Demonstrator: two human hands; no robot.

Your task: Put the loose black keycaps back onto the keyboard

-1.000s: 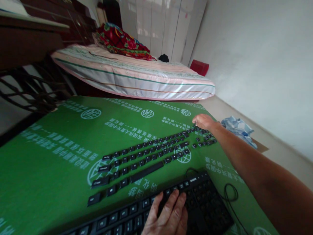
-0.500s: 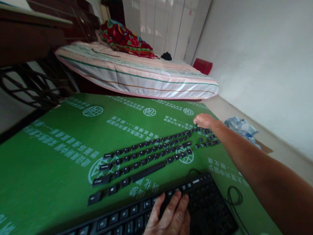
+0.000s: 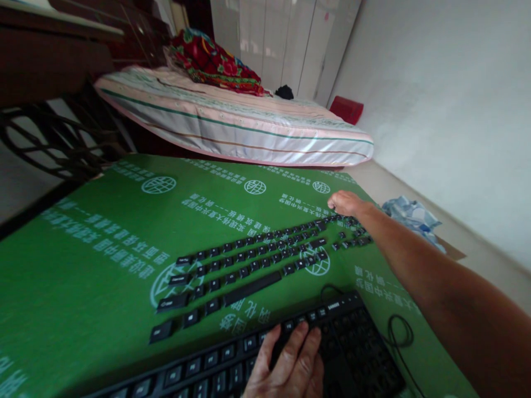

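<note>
My left hand (image 3: 290, 362) lies on the black keyboard (image 3: 352, 354) at the bottom, its fingers stretched over the keys of the upper rows. The left part of the keyboard has keycaps on; over its right part I see mostly bare key positions. Reaching far forward, my right hand (image 3: 346, 203) is closed at the far end of the loose keycaps, fingers bent down; what they pinch, if anything, is hidden. Rows of loose black keycaps (image 3: 240, 257) lie spread on the green board, a long space bar (image 3: 252, 288) among them.
The green board (image 3: 99, 221) with white print carries everything. A black cable (image 3: 400, 331) coils right of the keyboard. Beyond the board stands a bed (image 3: 249, 127) with a red floral blanket (image 3: 219, 63). Blue-white cloth (image 3: 412, 218) lies on the floor at right.
The view has shifted very slightly. Both hands stay in nearly the same places, and the loose keycaps look unmoved.
</note>
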